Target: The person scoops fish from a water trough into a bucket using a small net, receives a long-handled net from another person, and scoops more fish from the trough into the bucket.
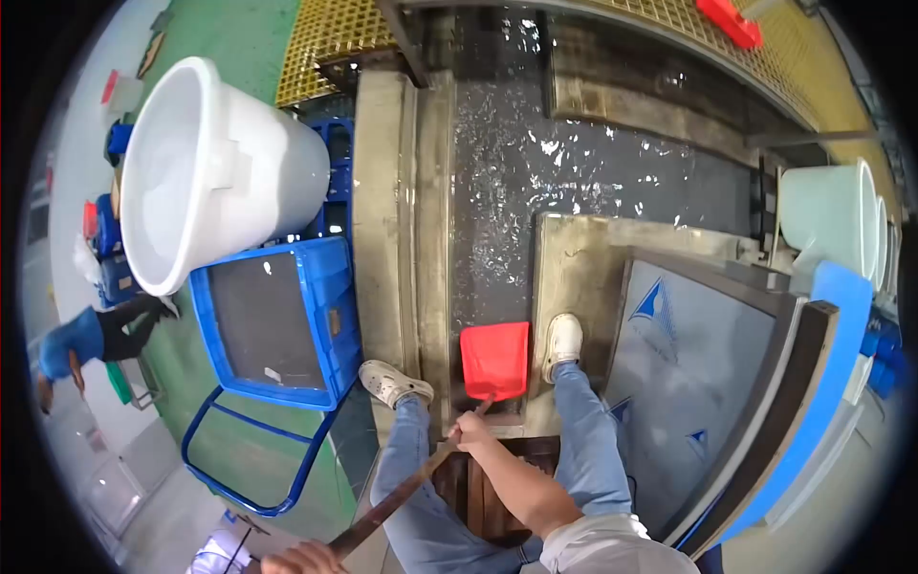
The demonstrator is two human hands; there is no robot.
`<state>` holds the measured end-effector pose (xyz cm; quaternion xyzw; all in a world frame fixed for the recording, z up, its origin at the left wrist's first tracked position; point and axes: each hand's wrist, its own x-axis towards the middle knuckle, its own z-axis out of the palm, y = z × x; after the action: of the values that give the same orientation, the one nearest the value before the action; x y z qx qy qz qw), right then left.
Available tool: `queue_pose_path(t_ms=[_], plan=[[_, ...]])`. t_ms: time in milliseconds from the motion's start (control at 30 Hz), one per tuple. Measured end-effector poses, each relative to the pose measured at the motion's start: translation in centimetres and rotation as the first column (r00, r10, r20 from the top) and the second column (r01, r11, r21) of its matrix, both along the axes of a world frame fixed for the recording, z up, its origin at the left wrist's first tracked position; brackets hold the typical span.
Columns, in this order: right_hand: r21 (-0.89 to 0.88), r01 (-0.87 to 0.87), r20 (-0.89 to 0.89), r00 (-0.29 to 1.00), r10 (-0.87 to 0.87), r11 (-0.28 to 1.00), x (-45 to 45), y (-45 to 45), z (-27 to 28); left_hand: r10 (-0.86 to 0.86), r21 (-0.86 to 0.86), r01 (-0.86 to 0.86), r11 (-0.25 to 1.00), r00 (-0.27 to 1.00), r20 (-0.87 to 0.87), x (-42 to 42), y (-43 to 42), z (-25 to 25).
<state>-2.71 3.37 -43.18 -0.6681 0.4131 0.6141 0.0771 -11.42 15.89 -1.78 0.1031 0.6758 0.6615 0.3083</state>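
A shovel with a red blade (495,360) and a long brown handle (402,493) slants between my feet. My right hand (470,431) is wrapped round the handle's lower part, just behind the blade. Farther back, at the bottom left edge, my left hand (301,558) grips the upper handle and is partly cut off by the frame. The blade lies at the near end of a channel of dark, glistening water (497,220). Whether the blade bears anything beyond a little wetness, I cannot tell.
Concrete ledges (387,220) flank the channel, with my shoes on them. At left stand a blue crate (330,316) of grey material on a trolley (239,493) and a white tub (258,163). A metal-faced box (698,354) stands right; another person (72,349) is far left.
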Motion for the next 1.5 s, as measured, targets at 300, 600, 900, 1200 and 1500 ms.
queue_pose_path(t_ms=[300, 600, 900, 1200, 1500], plan=[[-0.037, -0.202, -0.055, 0.978, 0.200, 0.979, 2.3, -3.8, -11.8, -0.099, 0.021, 0.099, 0.995, 0.995, -0.021, 4.1, -1.6, -7.8], [0.375, 0.017, -0.122, 0.992, 0.031, 0.927, -2.8, 5.0, -14.8, 0.107, 0.053, -0.099, 0.994, 0.975, -0.194, 2.0, -7.8, -7.9], [0.407, 0.151, -0.196, 0.978, -0.075, 0.901, -5.9, 7.2, -13.7, 0.158, 0.284, -0.154, 0.947, 0.987, 0.008, -5.7, -16.6, -10.2], [0.588, 0.156, -0.191, 0.980, -0.051, 0.793, -8.0, 14.4, -5.6, 0.163, 0.495, -0.159, 0.854, 0.986, 0.036, -10.3, -18.7, -6.2], [0.642, 0.247, -0.293, 0.954, -0.065, 0.725, -12.6, 23.2, 14.2, 0.127, 0.595, -0.085, 0.799, 0.992, -0.028, -15.6, -10.5, 14.2]])
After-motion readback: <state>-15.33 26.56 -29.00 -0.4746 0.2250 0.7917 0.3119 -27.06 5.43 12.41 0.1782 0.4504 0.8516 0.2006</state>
